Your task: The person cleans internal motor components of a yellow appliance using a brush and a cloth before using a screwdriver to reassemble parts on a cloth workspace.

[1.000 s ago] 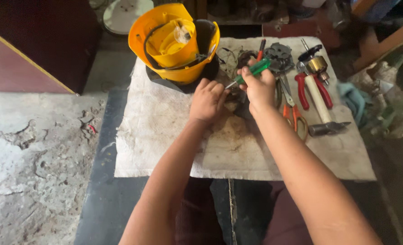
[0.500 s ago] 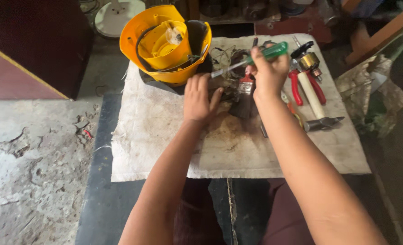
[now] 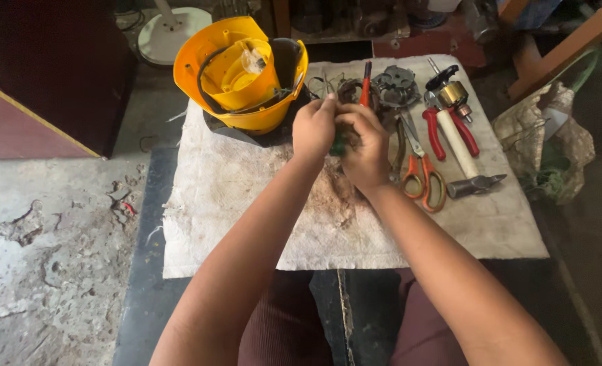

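Observation:
My two hands meet over the middle of a stained white cloth [image 3: 246, 203]. My right hand [image 3: 367, 148] is closed around a green-handled screwdriver [image 3: 339, 143], of which only a bit of the handle shows between my hands. My left hand [image 3: 313, 127] is curled beside it, its fingertips pinched on a small dark metal part that the hands mostly hide. A yellow plastic housing [image 3: 240, 74] with a black cable inside lies tilted just left of and behind my left hand.
To the right of my hands lie a red-handled screwdriver [image 3: 366, 80], a round metal plate [image 3: 397, 85], orange-handled scissors [image 3: 424, 177], red-handled pliers [image 3: 450, 129], a white-handled hammer [image 3: 467, 163] and a brass-coloured motor part [image 3: 452, 91]. A crumpled bag [image 3: 545, 139] sits at the far right.
My right hand has brought the green screwdriver down from pointing out to the left and now grips it low between both hands. My left hand has closed up against it.

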